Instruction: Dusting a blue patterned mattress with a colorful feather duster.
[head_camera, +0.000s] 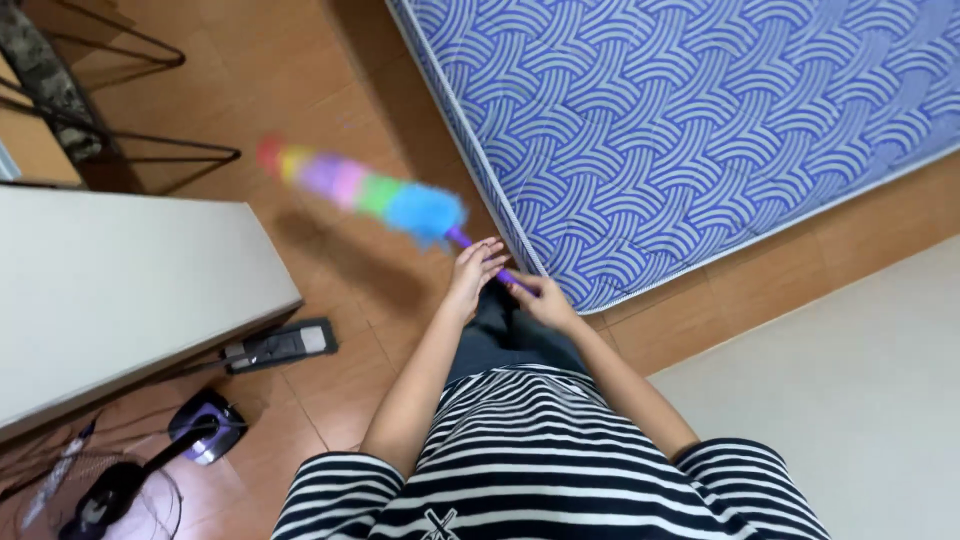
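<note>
Two hands meet on one fluffy duster (365, 190). It has soft bands of colour: red at the far tip, then yellow, purple, pink, green and blue near the handle. The fluffy part looks blurry. It hangs in the air over the brown wooden floor (330, 90), pointing away from the person and off to the left. Its thin purple handle (462, 240) runs back to the hands.

The right hand (543, 298) is wrapped around the end of the handle, with its fingers curled shut on it. The left hand (473, 272) rests on the handle a little nearer the fluff. Its fingers are stretched out long and lie along the stick, not curled tight.

Just beside the hands, to the right, is the corner of a big mattress (700, 130). It is blue and white with a wavy fan pattern, and it lies flat on the floor.

The person wears a black and white striped shirt (540, 460).

On the left stands a white table top (120, 290). Under its edge lies a flat grey and black thing (280, 346) on the floor. Near the bottom left corner is a dark stand with cords (190, 435). At the top left are thin black metal legs (130, 100).
</note>
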